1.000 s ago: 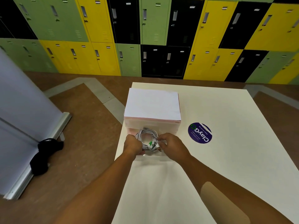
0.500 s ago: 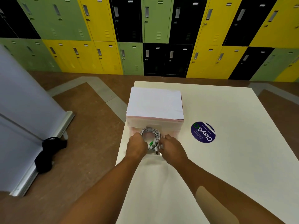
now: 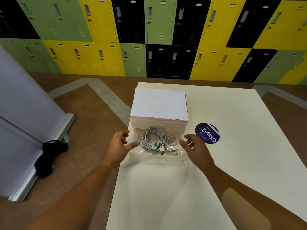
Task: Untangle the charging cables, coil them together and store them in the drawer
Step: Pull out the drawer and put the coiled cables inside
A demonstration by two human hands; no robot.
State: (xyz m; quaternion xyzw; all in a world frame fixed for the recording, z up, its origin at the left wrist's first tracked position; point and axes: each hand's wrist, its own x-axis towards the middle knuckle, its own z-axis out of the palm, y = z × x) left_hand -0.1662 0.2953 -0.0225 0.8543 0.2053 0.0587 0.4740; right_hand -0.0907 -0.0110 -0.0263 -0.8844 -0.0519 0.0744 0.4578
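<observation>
A coil of white charging cables [image 3: 155, 140], with green and white plugs at its near side, lies inside the pulled-out clear drawer [image 3: 166, 157] of a small translucent drawer box [image 3: 159, 123] on the cream table. My left hand [image 3: 118, 146] hovers just left of the drawer, fingers apart and empty. On the drawer's right side is my right hand [image 3: 194, 147], likewise spread and holding nothing. Neither hand touches the cables.
White paper [image 3: 159, 103] lies on top of the drawer box. A round purple sticker [image 3: 207, 133] is on the table [image 3: 249, 146] to the right. To the left are brown floor, a black object [image 3: 48, 156] and a grey panel [image 3: 20, 113]. Lockers line the back wall.
Both hands have let go of the cable coil and moved apart to the drawer's sides. The coil now rests in the drawer.
</observation>
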